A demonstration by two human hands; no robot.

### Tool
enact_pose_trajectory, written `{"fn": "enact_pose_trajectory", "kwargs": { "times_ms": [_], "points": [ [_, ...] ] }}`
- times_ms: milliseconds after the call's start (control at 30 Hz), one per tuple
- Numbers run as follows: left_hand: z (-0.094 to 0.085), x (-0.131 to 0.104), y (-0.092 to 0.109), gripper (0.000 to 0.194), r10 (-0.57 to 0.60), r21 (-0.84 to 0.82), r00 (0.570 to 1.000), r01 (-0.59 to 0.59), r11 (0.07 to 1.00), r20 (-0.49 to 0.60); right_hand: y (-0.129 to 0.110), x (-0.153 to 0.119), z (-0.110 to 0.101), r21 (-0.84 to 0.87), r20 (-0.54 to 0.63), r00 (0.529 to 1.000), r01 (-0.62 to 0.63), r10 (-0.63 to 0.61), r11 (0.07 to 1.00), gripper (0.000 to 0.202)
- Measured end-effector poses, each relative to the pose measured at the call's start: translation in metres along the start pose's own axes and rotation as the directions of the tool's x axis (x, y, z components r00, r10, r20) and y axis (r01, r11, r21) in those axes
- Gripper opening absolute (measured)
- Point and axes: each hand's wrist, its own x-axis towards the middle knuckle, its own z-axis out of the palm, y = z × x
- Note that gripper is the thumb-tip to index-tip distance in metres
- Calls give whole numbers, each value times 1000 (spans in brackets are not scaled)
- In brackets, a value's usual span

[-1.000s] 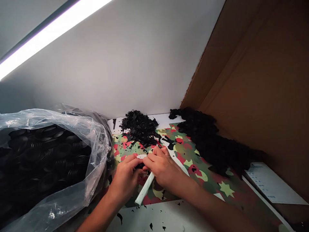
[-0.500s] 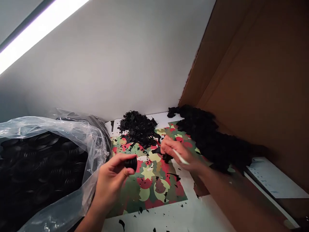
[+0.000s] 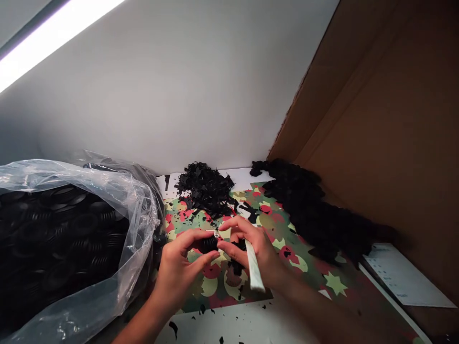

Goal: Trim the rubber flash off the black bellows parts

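Observation:
My left hand (image 3: 182,260) is closed, pinching a small black ribbed rubber part (image 3: 209,244) between thumb and fingers. My right hand (image 3: 249,246) meets it from the right, its fingertips almost at the part's edge. A slim tool with a flat white handle (image 3: 255,270) is gripped in this hand; the handle juts out toward me, and the working end is hidden among the fingers. Dark scraps (image 3: 236,267) show just under the right hand; I cannot tell whether they are held or lying there. Both hands are over a patterned red, green and yellow sheet (image 3: 251,292).
On the left, a clear plastic bag (image 3: 143,205) is full of similar black ribbed parts (image 3: 71,239). Behind the hands rises a heap of black shavings (image 3: 204,188). Larger black pieces (image 3: 308,205) pile against a cardboard wall (image 3: 387,119). A white card (image 3: 409,277) lies at right.
My right hand has come left and toward me, from beside the shavings to the ribbed part. My left hand has shifted slightly right, still holding the part.

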Motion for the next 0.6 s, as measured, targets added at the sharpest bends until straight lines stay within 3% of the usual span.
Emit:
{"fn": "enact_pose_trajectory", "kwargs": {
  "times_ms": [67,167,300,433,500,600],
  "points": [
    [0,0,1,18,69,49,998,-69,996,-3,0,-2,2,-155,-78,977,187,-201,970,13],
    [-1,2,4,8,166,119,986,-166,979,12,0,-3,3,-350,-62,888,407,-455,844,17],
    [0,4,4,6,251,157,968,-246,956,-12,-3,-5,6,-525,-52,806,480,-590,703,16],
    [4,1,1,15,312,143,948,-301,943,-63,-2,-4,11,-598,-89,799,435,-595,673,20],
    [4,0,1,15,320,105,943,-310,945,-95,6,2,7,-602,-153,838,342,-524,722,20],
    [2,-2,4,15,249,-28,956,-256,966,-154,25,15,-5,-569,-251,922,106,-295,816,18]
  ]
}}
